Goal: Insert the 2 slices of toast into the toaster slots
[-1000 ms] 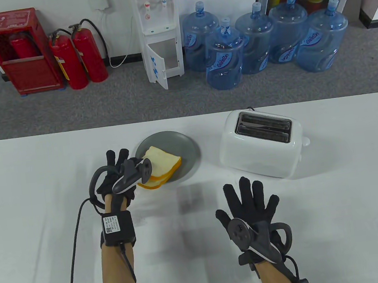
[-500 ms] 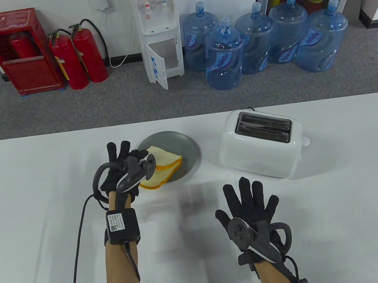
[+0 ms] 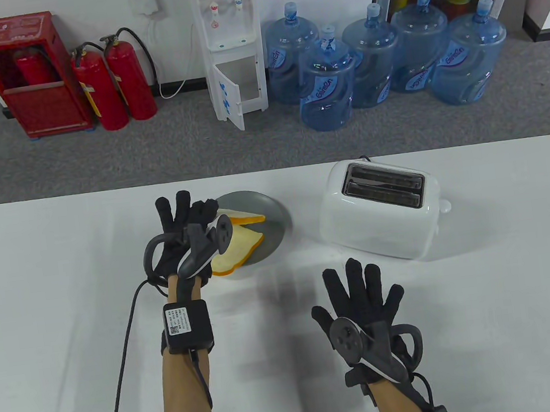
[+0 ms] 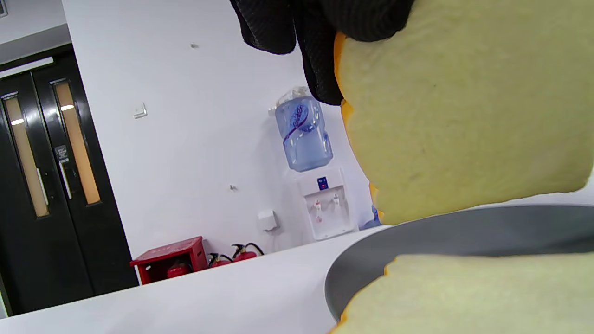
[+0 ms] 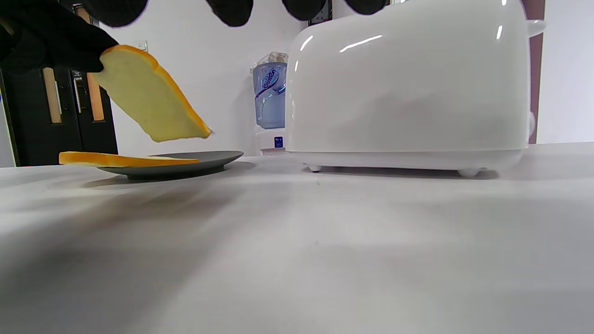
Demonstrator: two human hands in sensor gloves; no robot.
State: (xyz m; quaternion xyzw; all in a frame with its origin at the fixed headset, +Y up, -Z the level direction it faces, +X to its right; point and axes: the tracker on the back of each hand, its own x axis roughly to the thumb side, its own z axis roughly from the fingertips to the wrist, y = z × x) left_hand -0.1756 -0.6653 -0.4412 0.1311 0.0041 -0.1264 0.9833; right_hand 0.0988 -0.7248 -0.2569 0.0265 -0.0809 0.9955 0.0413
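My left hand (image 3: 204, 211) pinches the edge of the upper toast slice (image 3: 249, 216) and holds it tilted above the grey plate (image 3: 278, 213). From the left wrist, that slice (image 4: 464, 106) hangs under my black fingers (image 4: 320, 60). The second slice (image 3: 241, 247) lies flat on the plate, its near end over the rim. The white toaster (image 3: 381, 215) stands to the right, with both slots (image 3: 382, 185) unfilled. My right hand (image 3: 362, 283) rests open, fingers spread, on the table in front of the toaster. The right wrist view shows the lifted slice (image 5: 148, 97) clear of the flat one (image 5: 125, 160).
The table (image 3: 38, 275) is white; its far edge lies just behind the plate and toaster. A black cable (image 3: 117, 345) trails from my left wrist toward the near edge. Beyond the table stand water jugs, a dispenser and fire extinguishers on the floor.
My left hand has closed on the top slice and raised it off the lower one, tilting it, while shifting slightly right. The right hand has stayed put.
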